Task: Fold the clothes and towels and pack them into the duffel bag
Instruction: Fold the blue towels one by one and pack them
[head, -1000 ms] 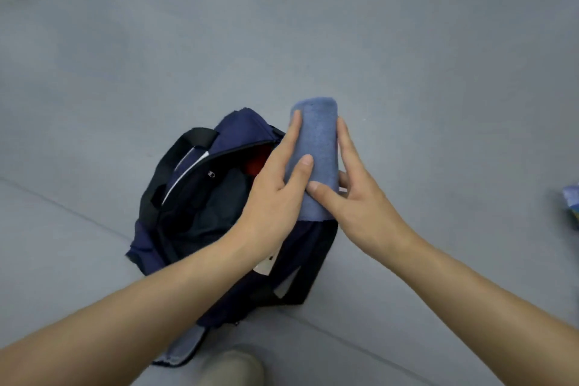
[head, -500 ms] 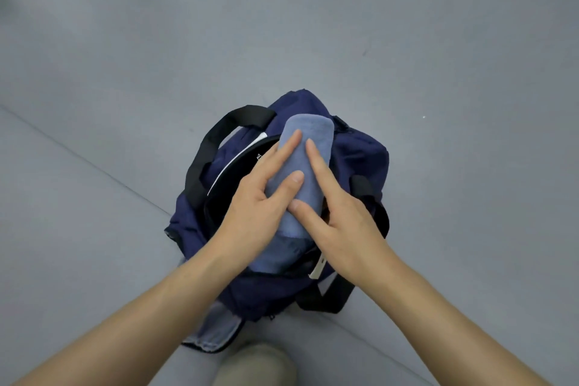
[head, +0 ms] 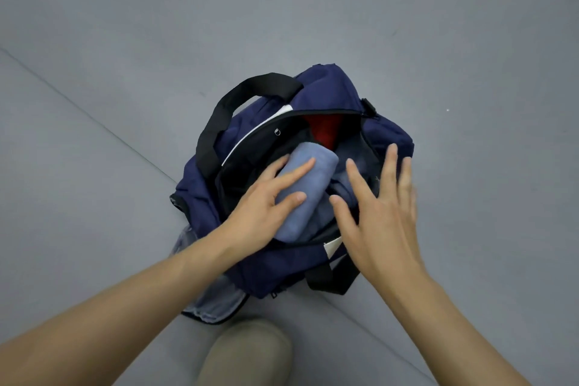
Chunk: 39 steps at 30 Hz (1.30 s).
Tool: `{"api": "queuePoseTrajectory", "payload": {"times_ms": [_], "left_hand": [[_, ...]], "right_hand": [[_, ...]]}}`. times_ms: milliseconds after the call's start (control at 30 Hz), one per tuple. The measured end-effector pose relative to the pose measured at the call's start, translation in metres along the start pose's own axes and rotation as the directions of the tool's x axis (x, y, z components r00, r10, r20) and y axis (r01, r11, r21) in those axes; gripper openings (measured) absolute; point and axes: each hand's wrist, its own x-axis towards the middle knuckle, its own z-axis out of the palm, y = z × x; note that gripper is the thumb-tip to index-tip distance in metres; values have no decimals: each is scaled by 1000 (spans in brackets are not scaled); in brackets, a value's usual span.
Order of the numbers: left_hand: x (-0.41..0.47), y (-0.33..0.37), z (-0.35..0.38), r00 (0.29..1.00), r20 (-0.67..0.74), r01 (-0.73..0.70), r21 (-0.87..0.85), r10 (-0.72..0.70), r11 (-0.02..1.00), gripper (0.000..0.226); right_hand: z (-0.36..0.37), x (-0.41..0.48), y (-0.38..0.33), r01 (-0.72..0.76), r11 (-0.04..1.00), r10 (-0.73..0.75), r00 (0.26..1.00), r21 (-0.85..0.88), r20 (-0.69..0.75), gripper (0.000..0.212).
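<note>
Towel roll (head: 313, 185) sits in the duffel bag (head: 391, 135) mouth under your flat left hand (head: 266, 207); your right hand (head: 382, 210) hovers spread beside it, holding nothing. You're mid-packing; next probably calls for pressing it deeper.

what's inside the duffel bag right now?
Inside the duffel bag: a rolled blue towel with the left hand resting on it, a red item behind the towel, and dark fabric beside it. Anything underneath them is covered.

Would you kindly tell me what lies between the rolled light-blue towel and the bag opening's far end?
A red cloth item, inside the navy fabric duffel bag; the head view shows it.
</note>
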Motion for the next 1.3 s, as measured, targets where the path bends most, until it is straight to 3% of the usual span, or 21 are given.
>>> {"api": "queuePoseTrajectory", "payload": {"times_ms": [133, 600, 900, 1100, 1233, 1300], "left_hand": [[19, 10, 8, 1000, 22, -24, 32, 23, 999, 51], [99, 16, 44, 996, 28, -93, 196, 89, 976, 53], [108, 20, 48, 976, -135, -135, 239, 171, 962, 49], [108, 9, 58, 997, 68, -69, 472, 41, 879, 56], [103, 7, 56, 990, 116, -126, 529, 75, 839, 66], [97, 6, 55, 988, 91, -157, 628, 129, 762, 68]], "right_hand": [[-11, 7, 3, -177, 980, 164, 976, 88, 142, 68], [-27, -7, 10, -28, 982, 14, 997, 185, 80, 75], [-27, -11, 11, 17, 957, -29, 999, 291, 35, 77], [-19, -13, 17, -20, 948, 1, 998, 317, 62, 77], [-17, -15, 21, -42, 954, 16, 996, 296, 87, 76], [-16, -15, 21, -39, 954, 15, 997, 299, 81, 76]]}}
